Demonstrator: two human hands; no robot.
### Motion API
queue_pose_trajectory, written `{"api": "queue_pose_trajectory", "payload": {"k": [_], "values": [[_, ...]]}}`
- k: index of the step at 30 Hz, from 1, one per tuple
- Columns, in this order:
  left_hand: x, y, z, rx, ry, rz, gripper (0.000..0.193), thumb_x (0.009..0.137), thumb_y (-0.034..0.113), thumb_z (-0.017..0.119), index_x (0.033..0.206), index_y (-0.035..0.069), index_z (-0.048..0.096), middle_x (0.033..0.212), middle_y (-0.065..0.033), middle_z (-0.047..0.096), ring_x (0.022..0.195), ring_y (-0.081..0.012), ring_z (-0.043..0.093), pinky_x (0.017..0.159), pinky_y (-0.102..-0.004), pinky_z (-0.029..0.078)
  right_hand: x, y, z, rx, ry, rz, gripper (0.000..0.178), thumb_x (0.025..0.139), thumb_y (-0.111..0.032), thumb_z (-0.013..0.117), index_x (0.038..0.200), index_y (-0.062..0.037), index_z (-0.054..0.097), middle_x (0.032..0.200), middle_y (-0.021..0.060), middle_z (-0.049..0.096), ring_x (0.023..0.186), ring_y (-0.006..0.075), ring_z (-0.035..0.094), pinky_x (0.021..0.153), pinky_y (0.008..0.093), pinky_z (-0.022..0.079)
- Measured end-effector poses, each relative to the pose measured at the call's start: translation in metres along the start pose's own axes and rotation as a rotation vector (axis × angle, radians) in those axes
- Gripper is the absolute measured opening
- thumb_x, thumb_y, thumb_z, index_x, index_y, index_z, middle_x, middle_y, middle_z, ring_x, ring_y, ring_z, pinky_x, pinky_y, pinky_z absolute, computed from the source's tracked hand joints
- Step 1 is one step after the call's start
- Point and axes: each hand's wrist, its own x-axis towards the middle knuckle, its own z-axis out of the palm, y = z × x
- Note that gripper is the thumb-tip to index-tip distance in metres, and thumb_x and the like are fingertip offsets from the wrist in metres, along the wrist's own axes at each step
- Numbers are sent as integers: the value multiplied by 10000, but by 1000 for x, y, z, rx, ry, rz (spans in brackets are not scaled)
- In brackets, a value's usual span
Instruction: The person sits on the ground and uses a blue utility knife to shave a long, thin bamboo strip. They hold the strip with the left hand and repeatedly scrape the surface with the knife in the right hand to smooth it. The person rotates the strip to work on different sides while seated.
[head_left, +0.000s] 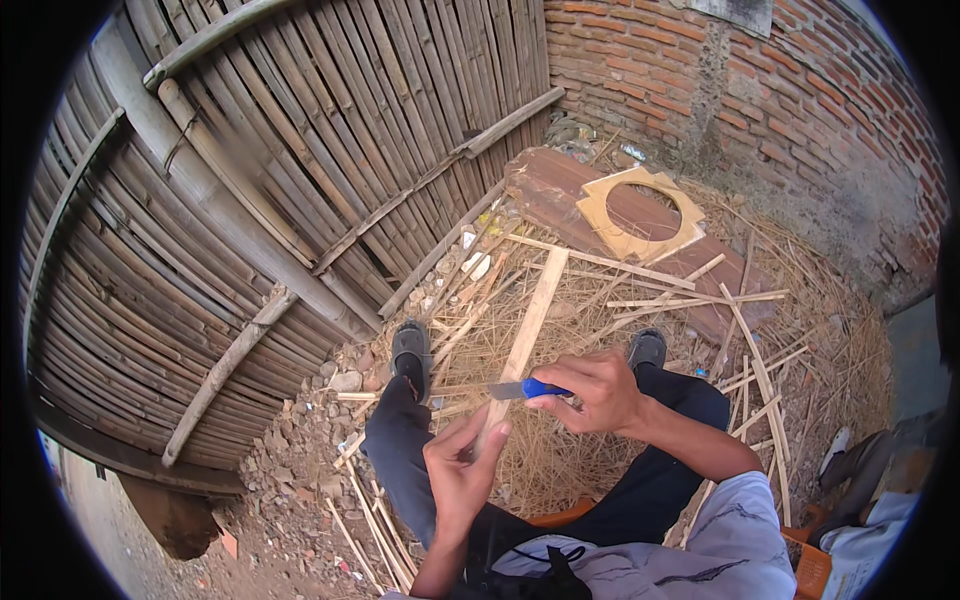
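Note:
My left hand (462, 462) is closed around the near end of a flat, pale wooden strip (534, 318), likely bamboo, which slants up and away between my feet. In my right hand (600, 392) is a knife (508, 390) with a blue handle, its fingers wrapped round the grip. The knife's grey blade points left and lies across the strip just beyond my left fingers. Whether the edge is cutting into the strip cannot be made out.
Loose pale strips (760, 385) lie on the straw-littered ground. Behind them a brown board (540, 190) carries a cardboard piece (598, 195) with a round hole. A bamboo fence (370, 110) rises at left, a brick wall (640, 70) at the back. Someone's leg (858, 465) shows at right.

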Motion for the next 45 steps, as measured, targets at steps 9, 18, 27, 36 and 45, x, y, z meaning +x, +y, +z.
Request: {"api": "queue_pose_trajectory", "payload": {"k": [9, 18, 27, 36, 45], "values": [[2, 0, 8, 115, 63, 138, 386, 932, 37, 862, 1283, -83, 757, 804, -37, 652, 738, -67, 517, 632, -250, 423, 2, -2, -1, -37, -29, 16, 300, 879, -301, 888, 1034, -59, 800, 779, 73, 738, 596, 253, 716, 523, 351, 554], [-12, -3, -1, 179, 27, 77, 397, 935, 57, 867, 1289, -84, 753, 819, -47, 691, 726, -65, 560, 630, -247, 450, 16, 34, -32, -97, 251, 183, 291, 958, -307, 839, 1069, -41, 805, 870, 122, 805, 686, 232, 773, 591, 345, 576], [-15, -4, -25, -178, -138, -271, 317, 1100, 174, 701, 1343, -21, 758, 774, 58, 581, 627, -8, 451, 540, -207, 341, 17, 41, -46, -92, 338, 197, 334, 989, -310, 825, 1045, 15, 775, 848, 164, 778, 665, 206, 739, 594, 328, 562], [-1, -1, -6, -289, -228, -243, 359, 1148, 228, 626, 1387, -21, 723, 742, 75, 497, 580, -5, 384, 508, -214, 293, 6, -2, 3, 7, 34, 1, 287, 935, -319, 844, 1059, -69, 777, 869, 83, 776, 651, 266, 748, 558, 361, 578], [-1, -3, 10, 17, -91, -95, 324, 1114, 172, 666, 1380, 2, 742, 775, 11, 536, 713, -63, 461, 628, -263, 390, 4, -2, 3, -16, 44, 67, 292, 919, -314, 855, 1059, -66, 789, 856, 84, 776, 644, 263, 746, 550, 369, 574]]}}
